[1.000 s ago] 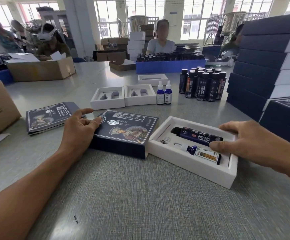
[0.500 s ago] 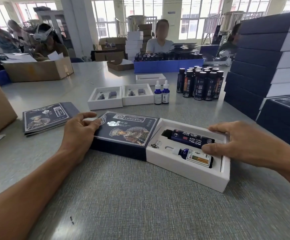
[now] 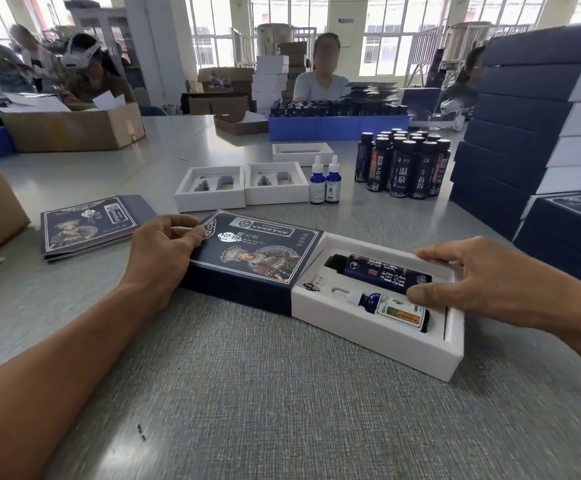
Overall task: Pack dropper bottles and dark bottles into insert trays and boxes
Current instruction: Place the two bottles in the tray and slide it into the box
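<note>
So the white insert tray (image 3: 379,336) is partway inside the dark blue sleeve box (image 3: 251,261) on the desk (image 3: 282,410), long axis running left to right. Right hand (image 3: 483,282) rests on the tray's outer end, fingers fairly straight, thumb on the dropper bottle (image 3: 391,306) lying beside the dark bottle (image 3: 382,273). Left hand (image 3: 164,247) grips the box's far end, fingers curled over its edge. Looks like the tray needs pushing leftward, and the right hand is the nearer one.
</note>
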Demonstrator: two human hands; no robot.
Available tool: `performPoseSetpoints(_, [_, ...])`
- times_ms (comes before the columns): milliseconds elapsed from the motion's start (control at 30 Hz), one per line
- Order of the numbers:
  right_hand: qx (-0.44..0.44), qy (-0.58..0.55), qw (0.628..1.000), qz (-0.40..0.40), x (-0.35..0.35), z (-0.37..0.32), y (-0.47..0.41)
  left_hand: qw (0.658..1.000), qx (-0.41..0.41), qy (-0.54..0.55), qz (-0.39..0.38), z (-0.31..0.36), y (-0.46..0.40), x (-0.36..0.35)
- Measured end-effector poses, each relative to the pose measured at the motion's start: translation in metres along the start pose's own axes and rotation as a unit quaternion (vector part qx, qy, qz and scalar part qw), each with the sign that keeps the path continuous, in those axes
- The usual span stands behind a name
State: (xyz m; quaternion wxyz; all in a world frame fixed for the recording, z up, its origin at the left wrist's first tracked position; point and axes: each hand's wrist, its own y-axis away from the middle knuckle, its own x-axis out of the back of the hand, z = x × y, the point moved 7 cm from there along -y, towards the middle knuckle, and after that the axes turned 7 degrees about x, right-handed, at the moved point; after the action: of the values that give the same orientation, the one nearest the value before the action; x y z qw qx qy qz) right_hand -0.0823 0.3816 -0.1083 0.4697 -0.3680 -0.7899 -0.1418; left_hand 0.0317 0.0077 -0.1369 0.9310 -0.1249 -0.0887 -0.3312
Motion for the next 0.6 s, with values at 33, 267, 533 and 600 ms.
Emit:
performPoseSetpoints(33, [-0.002,0.002,1.0,0.0,-0.0001,0.0003,-0.0001,1.0,0.001,-0.004,-0.005,0.0004,-0.0008,-0.0003])
performPoseSetpoints(267, [-0.003,0.02,1.0,0.015,0.0002,0.0005,0.0002,0.999,-0.003,-0.033,-0.026,0.0019,-0.002,-0.0024])
performPoseSetpoints(533, [-0.004,0.01,1.0,0.014,-0.0012,0.0041,0.0,0.998,-0.015,-0.059,-0.017,0.0033,0.0021,-0.003])
performPoseSetpoints(600, [-0.006,0.012,1.0,0.006,-0.0016,0.0042,-0.0002,0.996,-0.032,-0.083,-0.017,0.0058,0.004,-0.006])
